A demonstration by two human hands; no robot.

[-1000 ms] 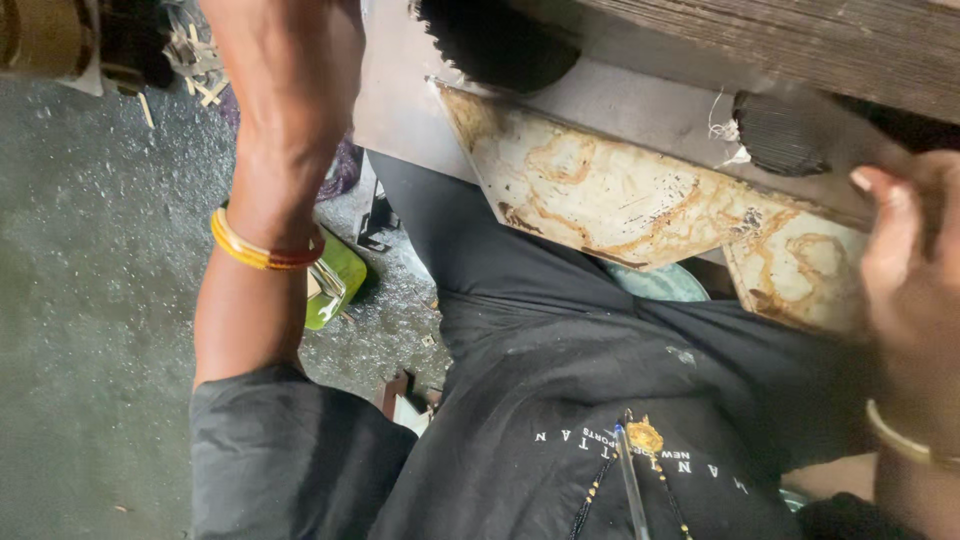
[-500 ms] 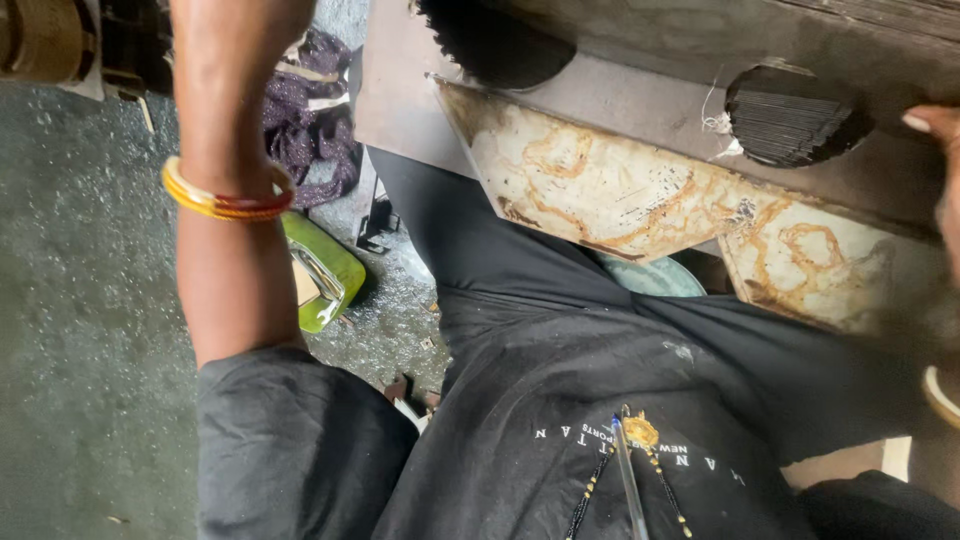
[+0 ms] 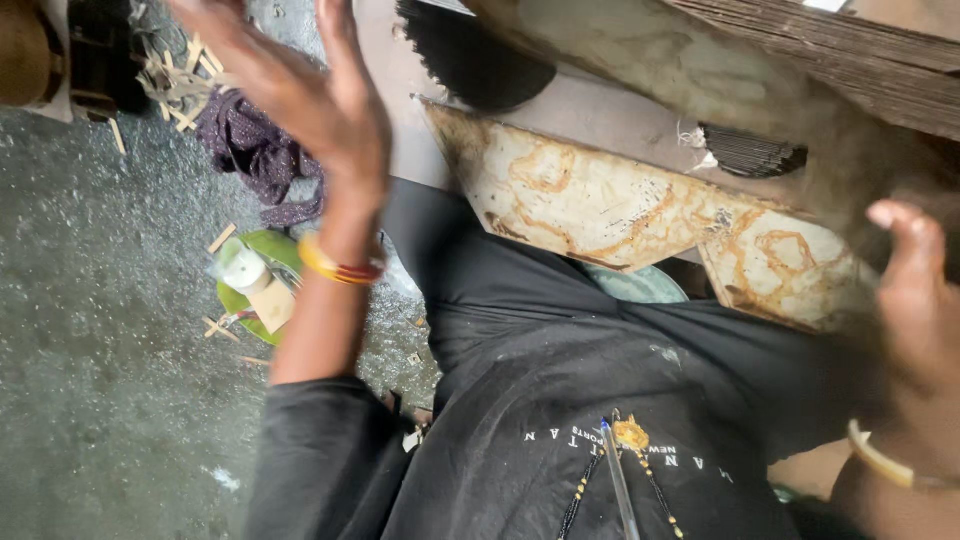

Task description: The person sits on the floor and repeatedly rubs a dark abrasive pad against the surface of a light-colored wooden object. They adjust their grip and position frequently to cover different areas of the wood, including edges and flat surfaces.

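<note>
On the right: right hand (image 3: 915, 300) presses the blurred wooden board (image 3: 760, 90), seemingly steadying it; grip unclear.
Left hand (image 3: 300, 95): raised, fingers (image 3: 335, 30) spread, holding nothing.
Below: worn patterned panel (image 3: 600, 200) across lap.

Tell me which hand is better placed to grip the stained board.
Right, probably. The right hand lies by the right end of the stained board, against a blurred brown sheet. The left hand is raised, open, over the floor, apart from it.

head cam | looks steeply down (close) | lap (image 3: 560, 400), floor (image 3: 90, 380)
</note>
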